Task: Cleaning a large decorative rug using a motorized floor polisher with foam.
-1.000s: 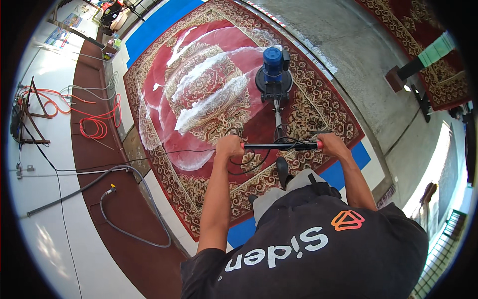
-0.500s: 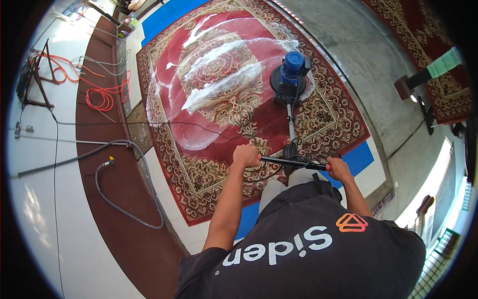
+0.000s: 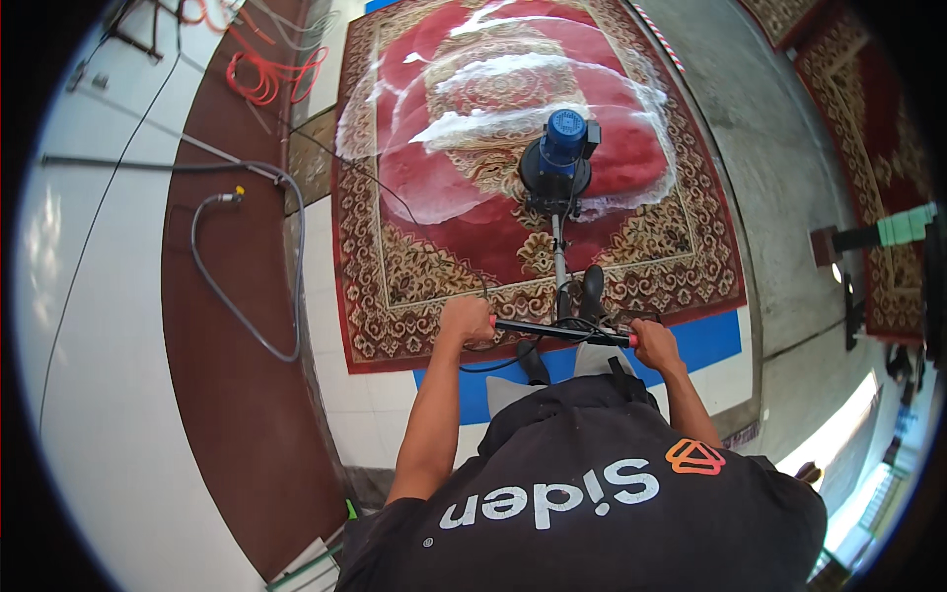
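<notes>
Both my hands grip the black handlebar [image 3: 562, 333] of a floor scrubbing machine. My left hand [image 3: 466, 320] is closed round its left end, my right hand [image 3: 655, 345] round the right end; a red tip shows beside each. From the bar a metal pole [image 3: 560, 259] runs forward to the blue motor [image 3: 566, 138] on a round black scrubbing head [image 3: 538, 176]. The head rests on a red patterned carpet [image 3: 464, 232], and its brush underneath is hidden. White foam [image 3: 473, 126] lies in curved streaks beyond and around the head.
A dark cable [image 3: 370, 176] trails from the left over the carpet. On the brown strip at left lie a grey hose [image 3: 299, 257] and a coiled orange hose [image 3: 261, 79]. More carpets [image 3: 893, 187] lie at right, near a dark post with green wrapping [image 3: 903, 227]. My boots [image 3: 592, 288] are close behind the pole.
The scrubbing machine has swung left across the carpet, from its right side toward the middle, and come nearer me. Both hands stay on the handlebar. The whole view has shifted.
</notes>
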Tool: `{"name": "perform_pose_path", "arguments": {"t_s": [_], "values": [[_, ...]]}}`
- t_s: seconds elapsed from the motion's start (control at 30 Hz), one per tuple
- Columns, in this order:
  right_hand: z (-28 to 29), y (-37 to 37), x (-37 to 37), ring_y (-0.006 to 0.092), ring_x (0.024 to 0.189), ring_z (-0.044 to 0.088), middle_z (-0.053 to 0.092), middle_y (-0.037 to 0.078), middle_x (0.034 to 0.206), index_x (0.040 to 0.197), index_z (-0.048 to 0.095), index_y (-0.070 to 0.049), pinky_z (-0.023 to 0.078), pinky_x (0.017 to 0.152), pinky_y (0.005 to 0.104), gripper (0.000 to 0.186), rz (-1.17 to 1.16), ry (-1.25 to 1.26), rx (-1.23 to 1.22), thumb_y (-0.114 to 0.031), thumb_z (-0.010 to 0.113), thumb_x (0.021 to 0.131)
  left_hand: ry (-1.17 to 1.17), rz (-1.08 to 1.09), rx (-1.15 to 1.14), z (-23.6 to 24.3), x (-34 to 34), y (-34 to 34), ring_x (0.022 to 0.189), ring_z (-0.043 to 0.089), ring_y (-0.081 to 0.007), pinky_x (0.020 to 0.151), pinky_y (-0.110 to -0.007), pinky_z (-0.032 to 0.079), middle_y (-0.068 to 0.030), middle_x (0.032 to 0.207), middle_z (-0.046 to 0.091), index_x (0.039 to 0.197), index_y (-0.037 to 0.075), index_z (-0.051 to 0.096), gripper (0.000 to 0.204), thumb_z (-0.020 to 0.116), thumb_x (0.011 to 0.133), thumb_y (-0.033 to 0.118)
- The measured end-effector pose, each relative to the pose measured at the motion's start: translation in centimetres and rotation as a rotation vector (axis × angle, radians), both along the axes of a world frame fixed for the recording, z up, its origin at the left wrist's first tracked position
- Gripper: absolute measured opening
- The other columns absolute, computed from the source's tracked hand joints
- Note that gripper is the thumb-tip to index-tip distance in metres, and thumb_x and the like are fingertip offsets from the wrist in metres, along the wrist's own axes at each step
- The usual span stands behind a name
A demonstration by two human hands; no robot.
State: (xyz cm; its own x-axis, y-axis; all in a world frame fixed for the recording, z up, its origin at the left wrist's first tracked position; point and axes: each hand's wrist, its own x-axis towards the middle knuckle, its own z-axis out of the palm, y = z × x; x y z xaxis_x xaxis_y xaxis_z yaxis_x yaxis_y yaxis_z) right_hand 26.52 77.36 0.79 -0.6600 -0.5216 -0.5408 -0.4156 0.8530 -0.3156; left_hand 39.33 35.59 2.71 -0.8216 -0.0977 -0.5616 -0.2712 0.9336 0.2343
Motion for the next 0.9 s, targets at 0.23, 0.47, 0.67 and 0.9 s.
{"name": "perform_pose_path", "arguments": {"t_s": [0.23,0.47,0.67,0.9], "values": [[1.4,-6.0,-0.5,0.0423,0.097,0.070,0.071,0.019,0.093,0.097,0.064,-0.007,0.054,0.077,0.0570,0.013,0.255,0.035,-0.165,-0.005,0.062,0.084,-0.066,0.261,-0.030,3.7,8.7,-1.9,0.084,0.075,-0.0426,0.079,-0.052,0.060,-0.0218,0.084,0.076,0.079,0.011,0.081,0.020,0.067,0.068,0.021],[3.1,-14.0,-5.3,0.0443,0.098,0.070,0.073,0.020,0.095,0.103,0.069,-0.008,0.055,0.081,0.0549,0.022,0.503,-0.017,-0.168,-0.008,0.065,0.081,-0.064,0.521,-0.052,6.3,12.8,-2.8,0.082,0.074,-0.0427,0.078,-0.051,0.060,-0.0206,0.081,0.075,0.075,0.012,0.078,0.018,0.067,0.063,0.020],[0.1,-19.9,-8.2,0.0423,0.094,0.072,0.074,0.018,0.094,0.095,0.070,-0.010,0.056,0.077,0.0548,0.015,0.686,-0.002,-0.297,-0.013,0.067,0.081,-0.146,0.669,-0.105,7.3,14.3,-3.5,0.085,0.075,-0.0416,0.081,-0.049,0.060,-0.0209,0.085,0.077,0.079,0.011,0.081,0.022,0.067,0.063,0.018],[0.9,-28.3,-11.6,0.0442,0.093,0.070,0.073,0.021,0.090,0.094,0.069,-0.006,0.053,0.079,0.0564,0.019,0.876,-0.036,-0.389,-0.009,0.068,0.075,-0.130,0.858,-0.133,10.5,14.7,-3.9,0.088,0.075,-0.0409,0.081,-0.049,0.060,-0.0189,0.089,0.078,0.081,0.012,0.081,0.021,0.068,0.066,0.019]]}}
